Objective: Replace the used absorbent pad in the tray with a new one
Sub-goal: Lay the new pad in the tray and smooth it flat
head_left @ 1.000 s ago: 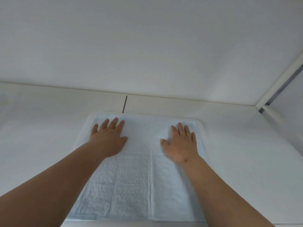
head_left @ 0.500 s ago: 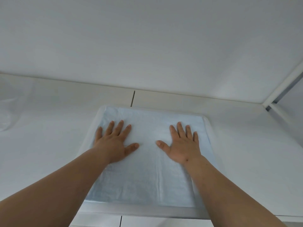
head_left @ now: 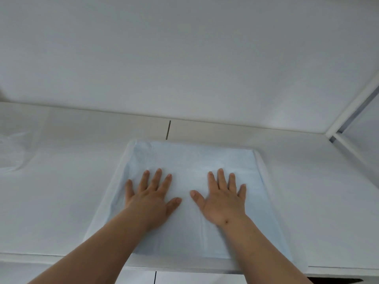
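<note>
A pale blue, soft quilted absorbent pad lies spread in a shallow white rectangular tray on the white desk. The left hand and right hand rest flat on it, fingers straight and spread. Crumpled clear plastic lies far left.

A plain, clean indoor room — most likely a home utility corner or a small clinic-like workspace, though nothing settles which. A smooth white worktop runs wall to wall and meets a bare white wall behind it, with a thin dark seam dividing the back panel. White cabinet fronts show under the front edge. At far right stands a white-framed glass partition. A crumpled clear plastic bag lies at far left — the only clutter.
</note>
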The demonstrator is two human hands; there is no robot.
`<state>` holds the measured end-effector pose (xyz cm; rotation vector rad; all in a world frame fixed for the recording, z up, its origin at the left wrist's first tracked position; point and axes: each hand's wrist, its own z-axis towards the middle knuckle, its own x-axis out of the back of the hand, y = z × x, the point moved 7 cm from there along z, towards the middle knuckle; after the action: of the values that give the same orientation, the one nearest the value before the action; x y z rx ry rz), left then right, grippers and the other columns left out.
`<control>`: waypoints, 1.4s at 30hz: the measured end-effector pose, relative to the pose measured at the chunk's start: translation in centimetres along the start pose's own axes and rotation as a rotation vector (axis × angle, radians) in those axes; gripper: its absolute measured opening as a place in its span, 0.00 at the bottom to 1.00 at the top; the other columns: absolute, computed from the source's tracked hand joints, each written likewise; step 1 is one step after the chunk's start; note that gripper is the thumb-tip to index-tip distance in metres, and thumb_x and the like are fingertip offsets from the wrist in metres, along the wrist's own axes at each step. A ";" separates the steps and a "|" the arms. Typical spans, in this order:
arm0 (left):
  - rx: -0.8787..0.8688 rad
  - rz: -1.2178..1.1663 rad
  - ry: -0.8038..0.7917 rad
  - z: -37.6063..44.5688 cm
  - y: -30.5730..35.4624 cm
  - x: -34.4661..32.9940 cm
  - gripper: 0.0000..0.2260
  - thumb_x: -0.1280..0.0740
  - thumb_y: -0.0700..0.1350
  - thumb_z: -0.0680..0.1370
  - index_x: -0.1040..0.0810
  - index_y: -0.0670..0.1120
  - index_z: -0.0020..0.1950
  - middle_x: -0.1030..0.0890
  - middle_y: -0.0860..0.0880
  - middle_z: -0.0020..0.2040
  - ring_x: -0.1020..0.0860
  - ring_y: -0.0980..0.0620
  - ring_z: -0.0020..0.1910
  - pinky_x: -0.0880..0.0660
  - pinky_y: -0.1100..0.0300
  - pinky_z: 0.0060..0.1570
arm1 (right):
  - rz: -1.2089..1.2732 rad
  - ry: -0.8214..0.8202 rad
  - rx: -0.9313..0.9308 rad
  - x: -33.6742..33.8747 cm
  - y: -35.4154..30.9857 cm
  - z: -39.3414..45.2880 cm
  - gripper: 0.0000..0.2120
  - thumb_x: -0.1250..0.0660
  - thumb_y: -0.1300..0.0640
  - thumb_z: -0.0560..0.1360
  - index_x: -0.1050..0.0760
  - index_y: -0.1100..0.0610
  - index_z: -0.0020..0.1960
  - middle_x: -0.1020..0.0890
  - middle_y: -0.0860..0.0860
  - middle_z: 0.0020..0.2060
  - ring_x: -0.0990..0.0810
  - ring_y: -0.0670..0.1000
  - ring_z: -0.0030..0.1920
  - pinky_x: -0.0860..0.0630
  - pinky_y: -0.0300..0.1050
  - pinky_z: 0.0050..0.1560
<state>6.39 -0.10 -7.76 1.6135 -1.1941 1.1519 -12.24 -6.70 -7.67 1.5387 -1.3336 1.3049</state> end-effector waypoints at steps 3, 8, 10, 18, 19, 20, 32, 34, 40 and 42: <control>0.004 0.008 0.007 0.0 0.0 0.0 0.34 0.59 0.71 0.74 0.65 0.61 0.76 0.66 0.56 0.78 0.65 0.48 0.77 0.62 0.35 0.71 | -0.014 -0.003 0.002 0.0 0.0 0.0 0.43 0.62 0.24 0.71 0.64 0.46 0.78 0.67 0.48 0.77 0.70 0.57 0.76 0.67 0.65 0.73; 0.049 0.004 -0.003 0.0 -0.3 0.2 0.35 0.59 0.74 0.72 0.65 0.65 0.75 0.66 0.60 0.77 0.65 0.48 0.77 0.61 0.29 0.67 | -0.002 0.011 0.009 0.1 -0.1 -0.2 0.43 0.61 0.24 0.71 0.63 0.46 0.79 0.66 0.49 0.77 0.69 0.57 0.76 0.66 0.66 0.72; 0.060 -0.009 -0.024 0.1 -0.3 0.2 0.35 0.58 0.75 0.71 0.65 0.66 0.75 0.66 0.60 0.77 0.66 0.47 0.77 0.61 0.28 0.67 | 0.007 0.006 0.013 0.1 -0.1 -0.2 0.43 0.61 0.24 0.71 0.63 0.46 0.78 0.66 0.49 0.77 0.70 0.57 0.76 0.67 0.67 0.72; 0.015 -0.007 -0.042 -1.2 1.7 1.6 0.39 0.49 0.72 0.73 0.63 0.60 0.77 0.65 0.56 0.78 0.64 0.47 0.77 0.58 0.31 0.70 | 0.076 0.024 0.064 1.1 -1.1 -1.7 0.36 0.52 0.32 0.76 0.58 0.45 0.79 0.64 0.49 0.78 0.69 0.57 0.76 0.68 0.68 0.71; -0.014 -0.005 -0.037 -1.5 2.3 1.7 0.38 0.49 0.72 0.74 0.62 0.60 0.77 0.65 0.55 0.78 0.64 0.48 0.77 0.58 0.32 0.71 | 0.076 0.024 0.070 1.0 -1.4 -2.1 0.36 0.53 0.32 0.77 0.58 0.45 0.79 0.64 0.49 0.78 0.70 0.58 0.76 0.68 0.68 0.71; -0.042 -0.001 -0.035 -1.8 2.9 1.7 0.38 0.49 0.71 0.74 0.62 0.59 0.77 0.65 0.55 0.78 0.63 0.48 0.77 0.58 0.32 0.71 | 0.069 0.019 0.071 0.8 -1.5 -2.5 0.36 0.53 0.32 0.77 0.59 0.45 0.79 0.65 0.49 0.78 0.70 0.58 0.76 0.68 0.68 0.71; -0.130 0.022 -0.017 -3.7 4.2 -1.3 0.48 0.75 0.73 0.55 0.66 0.61 0.75 0.68 0.56 0.77 0.67 0.49 0.76 0.64 0.37 0.71 | 0.043 -0.041 0.064 -1.1 -1.2 -4.2 0.34 0.59 0.32 0.77 0.64 0.42 0.78 0.68 0.47 0.77 0.72 0.56 0.75 0.70 0.69 0.70; -0.132 0.022 -0.022 -3.5 4.3 -1.3 0.48 0.75 0.73 0.55 0.67 0.62 0.75 0.68 0.56 0.77 0.67 0.49 0.76 0.65 0.37 0.71 | 0.042 -0.048 0.066 -1.2 -1.2 -4.2 0.33 0.59 0.32 0.77 0.64 0.42 0.78 0.68 0.47 0.76 0.72 0.56 0.75 0.70 0.69 0.69; -0.115 0.032 -0.042 -2.6 3.8 -1.2 0.43 0.69 0.75 0.62 0.66 0.62 0.75 0.68 0.57 0.77 0.67 0.49 0.76 0.65 0.37 0.71 | 0.037 -0.050 0.085 -0.9 -1.5 -3.5 0.33 0.60 0.32 0.77 0.65 0.43 0.78 0.68 0.48 0.77 0.72 0.57 0.75 0.70 0.69 0.70; -0.106 0.034 -0.055 -2.1 3.7 -1.1 0.40 0.66 0.75 0.65 0.66 0.62 0.75 0.68 0.57 0.77 0.67 0.49 0.76 0.65 0.37 0.71 | 0.036 -0.052 0.089 -0.8 -1.6 -3.1 0.34 0.60 0.32 0.77 0.65 0.43 0.78 0.68 0.48 0.77 0.72 0.57 0.75 0.70 0.69 0.70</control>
<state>2.26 1.31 -7.96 1.5593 -1.3007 1.0529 -11.39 -3.24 -7.55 1.6259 -1.3576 1.3711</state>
